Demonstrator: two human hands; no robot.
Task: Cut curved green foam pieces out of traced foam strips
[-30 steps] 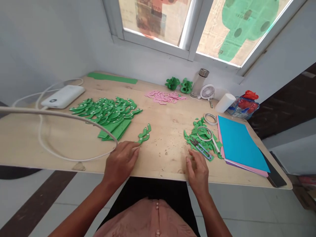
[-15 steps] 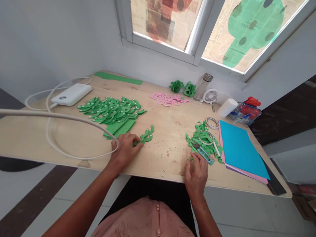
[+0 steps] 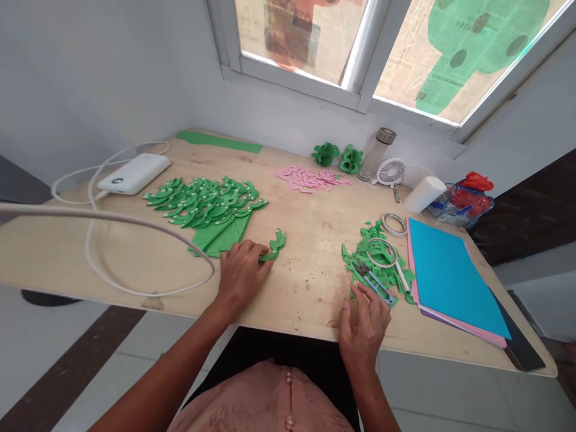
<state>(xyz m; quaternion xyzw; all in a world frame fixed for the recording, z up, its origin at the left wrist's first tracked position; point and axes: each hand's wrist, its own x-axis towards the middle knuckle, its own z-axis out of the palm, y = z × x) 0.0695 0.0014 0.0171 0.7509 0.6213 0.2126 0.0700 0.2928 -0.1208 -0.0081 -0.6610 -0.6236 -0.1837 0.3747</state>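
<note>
At the table's near left, my left hand (image 3: 243, 271) has its fingers closed on a small stack of wavy green paper cutouts (image 3: 275, 245) with pale marks at their ends. Part of that stack is hidden under the fingers. Beyond the hand lie folded green paper strips (image 3: 231, 235) and a big heap of similar green cutouts (image 3: 202, 201). My right hand (image 3: 365, 321) rests at the near edge, thumb and fingers apart, holding nothing. Just past its fingertips are blue-handled thread snips (image 3: 377, 287), on a pile of green paper scraps (image 3: 366, 240).
A white cable (image 3: 135, 211) arches across the left from a white power bank (image 3: 134, 174). Pink cutouts (image 3: 308, 179), two green paper ornaments (image 3: 326, 153), a bottle (image 3: 377, 153) and a small fan (image 3: 390, 172) stand toward the wall. Blue paper (image 3: 454, 276) lies right of a tape roll (image 3: 395, 225).
The green cutouts by my left hand, fanned out before, now lie in a tighter stack. That hand appears slightly farther right. My right hand stays beside the snips, and the view has shifted a little.
</note>
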